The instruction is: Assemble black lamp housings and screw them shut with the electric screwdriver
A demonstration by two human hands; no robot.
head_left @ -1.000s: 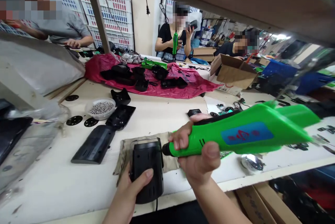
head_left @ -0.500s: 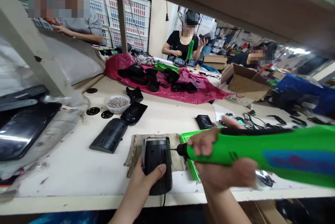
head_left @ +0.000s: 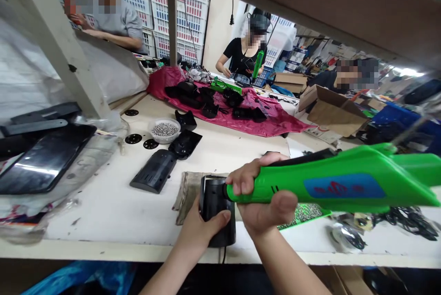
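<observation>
The casing (head_left: pixel 220 233) sits at the near edge of the bench (head_left: pixel 103 226), over a cloth (head_left: pixel 188 189), its cord (head_left: pixel 224 254) trailing at 6 o'clock. My left hand (head_left: pixel 201 226) grasps it from 8 o'clock, thumb across its face. My right hand (head_left: pixel 260 214) has its fingers wrapped round the driver (head_left: pixel 330 184), whose nose meets the casing's edge at 2 o'clock; I can't tell if the bit is seated.

To do this well, I'd brace the casing firmly, line the bit up straight, press steadily and ease off before anything strips, with my left thumb clear of the nose.

Farther out, the screw tray (head_left: pixel 322 216) is at 3 o'clock, a shell (head_left: pixel 154 172) at 10, the bowl (head_left: pixel 164 139) at 11, the pink sheet (head_left: pixel 284 125) around 12 to 1.
</observation>
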